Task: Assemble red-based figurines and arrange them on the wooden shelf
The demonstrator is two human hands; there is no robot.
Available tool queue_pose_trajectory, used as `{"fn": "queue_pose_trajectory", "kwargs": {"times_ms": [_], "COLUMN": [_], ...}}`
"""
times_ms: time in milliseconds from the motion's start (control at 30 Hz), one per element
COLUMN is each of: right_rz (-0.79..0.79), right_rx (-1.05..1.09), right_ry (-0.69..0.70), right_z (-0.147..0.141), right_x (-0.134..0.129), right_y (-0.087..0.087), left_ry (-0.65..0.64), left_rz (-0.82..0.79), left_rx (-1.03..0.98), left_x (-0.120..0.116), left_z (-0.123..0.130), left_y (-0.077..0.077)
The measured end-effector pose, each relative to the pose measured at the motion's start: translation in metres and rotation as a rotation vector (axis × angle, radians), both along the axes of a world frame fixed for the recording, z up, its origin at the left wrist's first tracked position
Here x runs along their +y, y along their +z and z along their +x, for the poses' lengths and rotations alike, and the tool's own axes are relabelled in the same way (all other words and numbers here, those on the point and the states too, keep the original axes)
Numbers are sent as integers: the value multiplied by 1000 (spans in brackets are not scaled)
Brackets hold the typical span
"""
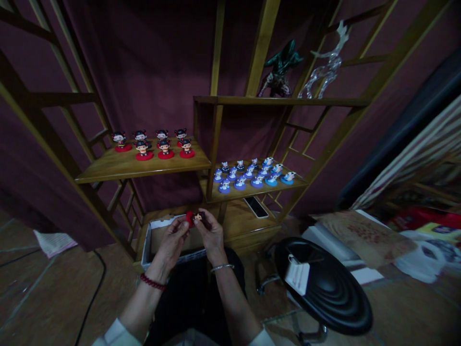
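Between my two hands is a small doll figurine (pixel 197 217) with dark hair and a red base, tipped on its side. My left hand (pixel 175 236) pinches the red base, while my right hand (pixel 212 233) grips the figurine at its dark-haired head. Both hands are above an open cardboard box (pixel 155 235) on the lowest shelf; my arms hide part of it. On the left shelf (pixel 144 168), several similar black-haired figurines (pixel 164 149) stand upright on red bases in two rows.
Several blue and purple figurines (pixel 240 182) stand on the right shelf. Below them lies a phone (pixel 256 207). A dark green statue (pixel 283 69) and a clear deer ornament (pixel 326 69) stand higher up. A black stool (pixel 324 288) with a white item on it is at my right.
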State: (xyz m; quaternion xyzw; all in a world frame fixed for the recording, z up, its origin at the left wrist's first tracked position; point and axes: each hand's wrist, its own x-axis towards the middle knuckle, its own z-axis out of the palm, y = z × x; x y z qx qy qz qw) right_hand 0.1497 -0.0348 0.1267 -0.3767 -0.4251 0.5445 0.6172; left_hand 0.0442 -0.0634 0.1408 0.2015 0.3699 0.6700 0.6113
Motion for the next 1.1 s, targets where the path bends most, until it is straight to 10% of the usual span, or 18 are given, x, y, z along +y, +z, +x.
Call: {"fn": "queue_pose_trajectory", "kwargs": {"times_ms": [1100], "right_rz": [-168], "right_rx": [239], "right_ry": [24], "right_z": [7], "right_x": [-14], "right_y": [25], "left_ry": [-86], "left_rz": [143], "left_rx": [130], "left_x": [-5], "left_z": [4], "left_y": [14]}}
